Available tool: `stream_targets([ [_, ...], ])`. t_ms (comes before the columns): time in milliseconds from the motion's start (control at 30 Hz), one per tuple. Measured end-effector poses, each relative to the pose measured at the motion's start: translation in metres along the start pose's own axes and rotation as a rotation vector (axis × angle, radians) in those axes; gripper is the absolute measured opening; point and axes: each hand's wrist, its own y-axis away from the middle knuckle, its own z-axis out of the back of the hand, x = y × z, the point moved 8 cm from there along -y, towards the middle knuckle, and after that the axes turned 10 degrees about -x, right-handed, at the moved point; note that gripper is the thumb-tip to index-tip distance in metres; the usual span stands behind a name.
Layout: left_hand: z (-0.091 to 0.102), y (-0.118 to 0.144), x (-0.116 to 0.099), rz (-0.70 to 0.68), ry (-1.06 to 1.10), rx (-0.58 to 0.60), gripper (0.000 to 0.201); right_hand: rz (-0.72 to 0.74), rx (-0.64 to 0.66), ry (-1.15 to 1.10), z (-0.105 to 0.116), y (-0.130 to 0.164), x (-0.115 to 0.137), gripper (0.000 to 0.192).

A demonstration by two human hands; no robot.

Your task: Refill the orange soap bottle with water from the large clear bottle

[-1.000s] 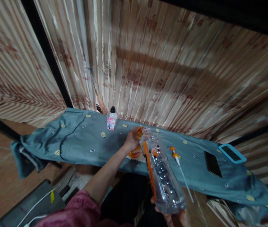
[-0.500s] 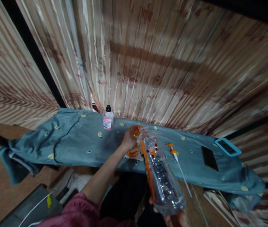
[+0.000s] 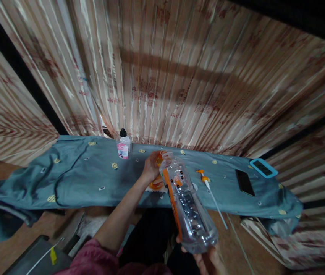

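My right hand (image 3: 208,259) grips the base of a large clear plastic bottle (image 3: 188,206) with an orange label strip, tilted with its neck pointing away over the table. My left hand (image 3: 151,168) is closed around an orange cap at the bottle's mouth. Under that hand an orange and white packet (image 3: 157,186) lies on the teal cloth (image 3: 79,175) that covers the table.
A small bottle (image 3: 123,144) with a black cap and pink label stands at the back of the table. An orange-and-white pump tube (image 3: 209,189), a black phone (image 3: 244,182) and a blue-framed device (image 3: 263,167) lie to the right. Striped curtains hang behind.
The view has drifted, so everything sits further left and slightly lower in the frame. Both hands keep the same hold on the bottle and its cap.
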Motion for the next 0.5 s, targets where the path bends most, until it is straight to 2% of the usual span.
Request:
stream_targets([
  [67, -0.0010, -0.0004, 0.0018, 0.013, 0.024, -0.011, 0.035, 0.004, 0.021, 0.014, -0.0011, -0.0002, 0.0006, 0.051],
  [200, -0.0024, -0.0005, 0.0051, 0.028, 0.058, -0.037, 0.036, -0.022, 0.023, 0.022, 0.0008, -0.0011, -0.0020, 0.040],
  [500, -0.0009, -0.0010, 0.0017, 0.029, 0.054, -0.039, 0.034, -0.029, 0.016, -0.057, -0.0004, 0.0006, -0.0037, 0.046],
])
